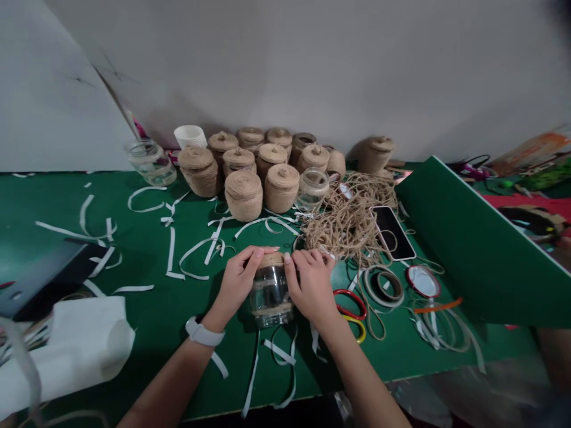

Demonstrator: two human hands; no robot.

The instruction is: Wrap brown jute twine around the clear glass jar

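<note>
- Landmark = rope pile; all places rel. to it.
- Glass jar: L of the pile & nearer the person. Which end is the mouth, & whether it rests on the table: can't tell.
- L hand: gripping the jar's L side near its far end, thumb by the tan band.
- R hand: gripping the opp. side, thumb at the band's R end, fingers curled; whether they pinch a loose rope end, can't tell.
- Step, as I judge it: pressing the band snug round the glass. Best w/ even thumb pressure, middle outward, so no slack bunches up.
- Glass is prob. slippery: steady w/ one hand, turn w/ the other, a bit at a time; don't let go w/ both.
- Check the band sits level, w/ no gaps; a crooked 1st turn likely throws off the rest.
- Covered jars, L of the pile on its wall side: handy ref. for tight, even coils.
- Scissors, near side of the pile: within easy R reach, prob., if a tail needs a trim.
- White strips, L of the pile & nearer the person than the jar: move aside so none catch under it.
</note>
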